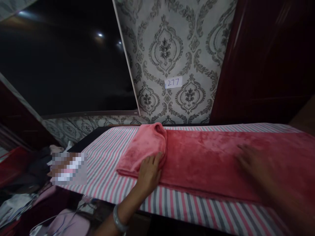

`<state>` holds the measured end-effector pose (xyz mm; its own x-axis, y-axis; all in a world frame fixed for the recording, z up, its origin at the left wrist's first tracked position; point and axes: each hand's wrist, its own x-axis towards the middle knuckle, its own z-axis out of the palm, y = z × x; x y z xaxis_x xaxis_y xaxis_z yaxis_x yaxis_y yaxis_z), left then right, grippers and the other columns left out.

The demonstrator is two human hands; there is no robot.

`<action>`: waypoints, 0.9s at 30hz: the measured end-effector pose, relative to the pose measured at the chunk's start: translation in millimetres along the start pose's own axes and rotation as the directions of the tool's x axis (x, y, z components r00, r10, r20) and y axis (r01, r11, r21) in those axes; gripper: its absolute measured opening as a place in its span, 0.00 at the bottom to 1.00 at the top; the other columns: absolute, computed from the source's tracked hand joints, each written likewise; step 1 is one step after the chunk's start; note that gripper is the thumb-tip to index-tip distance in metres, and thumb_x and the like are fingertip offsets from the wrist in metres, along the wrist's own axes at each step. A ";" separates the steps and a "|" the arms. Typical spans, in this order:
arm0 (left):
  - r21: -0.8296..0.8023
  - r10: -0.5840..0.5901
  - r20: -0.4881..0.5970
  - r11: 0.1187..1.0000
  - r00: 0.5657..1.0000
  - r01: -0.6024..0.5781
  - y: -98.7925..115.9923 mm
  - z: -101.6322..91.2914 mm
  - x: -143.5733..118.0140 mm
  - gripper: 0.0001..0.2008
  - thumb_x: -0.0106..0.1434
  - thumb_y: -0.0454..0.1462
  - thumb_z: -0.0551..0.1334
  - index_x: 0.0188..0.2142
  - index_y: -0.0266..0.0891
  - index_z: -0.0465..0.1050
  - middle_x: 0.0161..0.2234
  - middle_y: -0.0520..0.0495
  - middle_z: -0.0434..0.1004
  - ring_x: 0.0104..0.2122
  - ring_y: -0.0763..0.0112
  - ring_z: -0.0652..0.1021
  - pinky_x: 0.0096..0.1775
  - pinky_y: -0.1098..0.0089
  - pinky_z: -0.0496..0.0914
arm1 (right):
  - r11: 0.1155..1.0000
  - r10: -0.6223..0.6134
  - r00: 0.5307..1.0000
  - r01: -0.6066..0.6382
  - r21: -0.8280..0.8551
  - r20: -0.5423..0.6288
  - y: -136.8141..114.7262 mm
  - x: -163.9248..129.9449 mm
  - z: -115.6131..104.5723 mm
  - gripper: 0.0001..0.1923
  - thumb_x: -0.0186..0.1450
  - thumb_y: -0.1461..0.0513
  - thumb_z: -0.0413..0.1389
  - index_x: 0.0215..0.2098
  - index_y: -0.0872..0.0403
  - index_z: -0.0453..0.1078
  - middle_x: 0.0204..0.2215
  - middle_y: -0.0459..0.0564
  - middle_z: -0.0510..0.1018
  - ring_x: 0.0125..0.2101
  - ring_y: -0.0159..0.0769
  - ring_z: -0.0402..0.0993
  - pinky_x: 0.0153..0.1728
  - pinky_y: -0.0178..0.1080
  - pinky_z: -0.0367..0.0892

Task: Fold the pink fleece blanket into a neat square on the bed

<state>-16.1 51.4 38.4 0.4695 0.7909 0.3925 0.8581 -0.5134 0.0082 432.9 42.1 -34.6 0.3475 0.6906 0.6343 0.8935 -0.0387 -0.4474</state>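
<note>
A red plush blanket lies spread along a table covered with a pink, grey and white striped cloth. Its left end is folded over into a thick roll. My left hand rests flat on the edge of that folded end, fingers spread, with a pale bangle on the wrist. My right hand is blurred by motion and lies flat on the blanket further right, fingers apart, gripping nothing.
A patterned grey wall with a small paper label reading 277 stands behind the table. A dark glossy panel is at left, dark red doors at right. Clothes and cables are heaped at lower left.
</note>
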 end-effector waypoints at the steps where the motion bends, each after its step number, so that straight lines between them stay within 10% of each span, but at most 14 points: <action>1: -0.016 -0.011 -0.077 1.000 0.997 0.010 -0.6 5.6 -6.2 0.30 0.63 0.32 0.58 0.65 0.39 0.58 0.51 0.38 0.72 0.49 0.54 0.73 0.48 0.55 0.69 | 0.991 0.014 0.999 -0.020 0.135 0.048 -26.5 8.6 12.6 0.21 0.61 0.55 0.53 0.49 0.54 0.75 0.51 0.64 0.77 0.52 0.53 0.74 0.55 0.55 0.68; 5: -0.066 -0.063 -0.311 0.997 0.948 0.044 0.6 25.3 -24.5 0.30 0.64 0.33 0.59 0.65 0.39 0.57 0.52 0.39 0.70 0.49 0.56 0.72 0.48 0.56 0.69 | 0.853 -0.022 0.953 -0.139 0.503 0.301 -139.1 42.4 74.8 0.26 0.59 0.59 0.55 0.57 0.52 0.70 0.50 0.56 0.79 0.45 0.44 0.79 0.46 0.46 0.75; 12: -0.091 -0.177 -0.455 0.984 0.873 0.151 -0.3 40.0 -40.0 0.28 0.66 0.35 0.57 0.65 0.36 0.57 0.56 0.35 0.67 0.54 0.52 0.68 0.52 0.51 0.66 | 0.840 0.001 0.906 -0.230 0.492 0.423 -259.9 91.8 157.5 0.34 0.58 0.66 0.58 0.63 0.53 0.64 0.56 0.55 0.75 0.55 0.44 0.72 0.57 0.45 0.67; 20: -0.178 -0.105 -0.462 0.984 0.880 0.024 -4.9 55.9 -41.8 0.17 0.60 0.29 0.57 0.46 0.42 0.74 0.44 0.43 0.76 0.45 0.57 0.73 0.45 0.58 0.65 | 0.822 0.113 0.889 -0.335 0.461 0.444 -295.6 135.8 214.8 0.30 0.56 0.65 0.61 0.58 0.54 0.70 0.54 0.56 0.77 0.55 0.46 0.72 0.55 0.42 0.65; 27: -0.119 0.063 -0.561 0.981 0.826 -0.155 -10.9 54.7 -41.9 0.17 0.68 0.34 0.51 0.51 0.40 0.73 0.46 0.40 0.79 0.47 0.57 0.74 0.47 0.59 0.65 | 0.709 0.243 0.815 -0.519 0.477 0.526 -284.3 156.5 232.3 0.13 0.60 0.59 0.55 0.37 0.58 0.78 0.29 0.49 0.81 0.35 0.40 0.76 0.33 0.34 0.70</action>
<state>-33.7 42.0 -28.4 0.3249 0.4340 0.8403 0.7439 -0.6659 0.0563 167.2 329.1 45.4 0.3505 0.9334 0.0767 0.3174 -0.0413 -0.9474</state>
